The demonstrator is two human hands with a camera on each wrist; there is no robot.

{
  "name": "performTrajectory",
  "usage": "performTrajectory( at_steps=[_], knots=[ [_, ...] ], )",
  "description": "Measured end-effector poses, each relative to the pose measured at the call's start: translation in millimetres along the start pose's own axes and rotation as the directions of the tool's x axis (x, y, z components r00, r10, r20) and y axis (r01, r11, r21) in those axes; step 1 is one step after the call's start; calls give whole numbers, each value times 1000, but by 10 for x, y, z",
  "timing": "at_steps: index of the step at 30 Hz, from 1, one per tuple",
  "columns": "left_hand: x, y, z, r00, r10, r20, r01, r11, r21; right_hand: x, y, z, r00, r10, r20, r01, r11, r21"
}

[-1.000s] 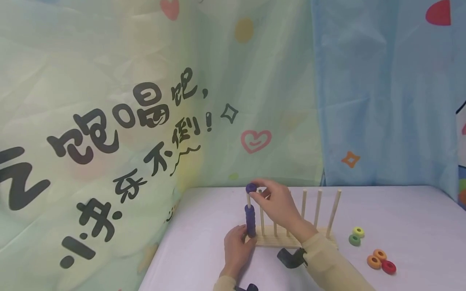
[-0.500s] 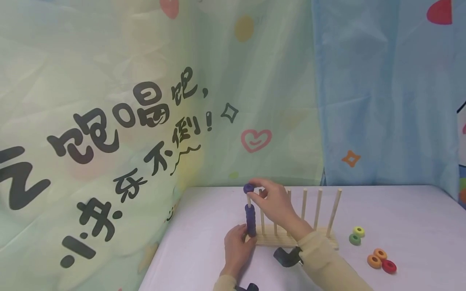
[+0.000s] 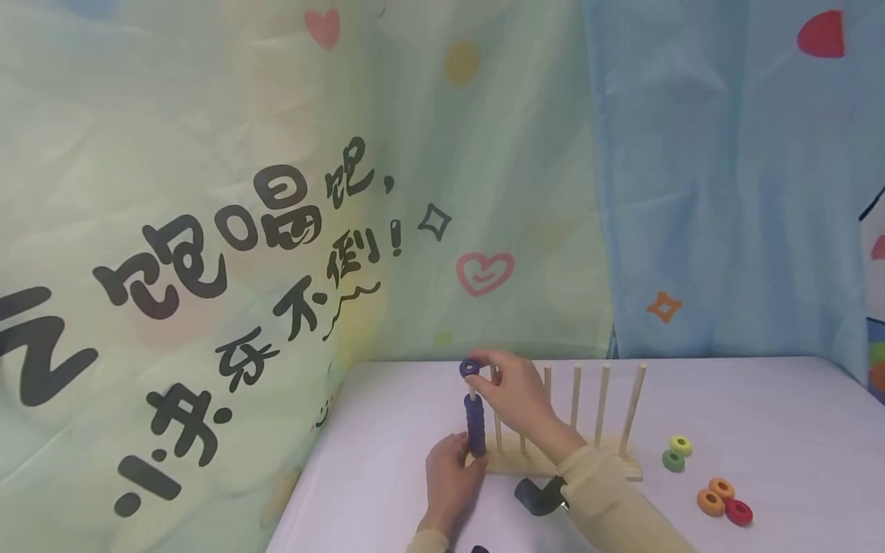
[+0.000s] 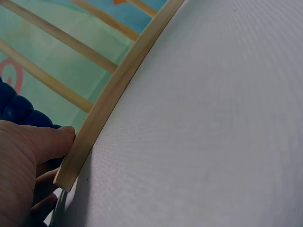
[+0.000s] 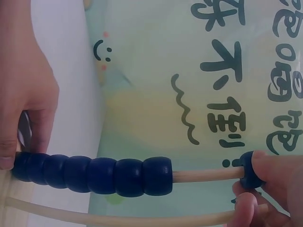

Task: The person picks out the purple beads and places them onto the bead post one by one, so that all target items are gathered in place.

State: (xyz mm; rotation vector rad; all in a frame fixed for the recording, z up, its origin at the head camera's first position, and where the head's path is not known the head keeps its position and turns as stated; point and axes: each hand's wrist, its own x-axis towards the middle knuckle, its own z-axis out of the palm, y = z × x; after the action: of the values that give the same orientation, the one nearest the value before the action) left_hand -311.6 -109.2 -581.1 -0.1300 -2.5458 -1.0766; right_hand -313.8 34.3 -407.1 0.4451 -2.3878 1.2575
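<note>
My right hand pinches a dark blue-purple wooden bead between thumb and fingers, right at the tip of the leftmost peg. In the right wrist view, that bead overlaps the top end of the bare peg section. Lower on the same peg sits a stack of several matching beads, reaching down to the base. My left hand grips the left end of the wooden base. In the left wrist view, its thumb lies against the base's edge, with other fingers partly hidden behind.
Several bare upright pegs rise from the base further right. On the white table to the right lie a yellow bead, a green bead, two orange beads and a red bead. Printed curtains hang behind.
The pinched bead has shifted slightly left at the peg's tip and turned, so its hole now faces the head camera. My left hand keeps its place on the base.
</note>
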Motion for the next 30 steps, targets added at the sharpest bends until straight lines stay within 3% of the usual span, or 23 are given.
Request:
performTrajectory(
  at_steps=[15,20,30],
  knots=[
    [-21,27,-14,1000,19,-14,-19,1000,9,-45,36,46,999,39,-8,-40,999,-7],
    [-23,33,-26,998,46,-30,-46,999,9,-102,59,27,999,19,-40,-18,1000,24],
    [-37,52,-40,1000,26,-14,-26,1000,3,-188,111,-98,993,-38,-111,48,995,88]
  ],
)
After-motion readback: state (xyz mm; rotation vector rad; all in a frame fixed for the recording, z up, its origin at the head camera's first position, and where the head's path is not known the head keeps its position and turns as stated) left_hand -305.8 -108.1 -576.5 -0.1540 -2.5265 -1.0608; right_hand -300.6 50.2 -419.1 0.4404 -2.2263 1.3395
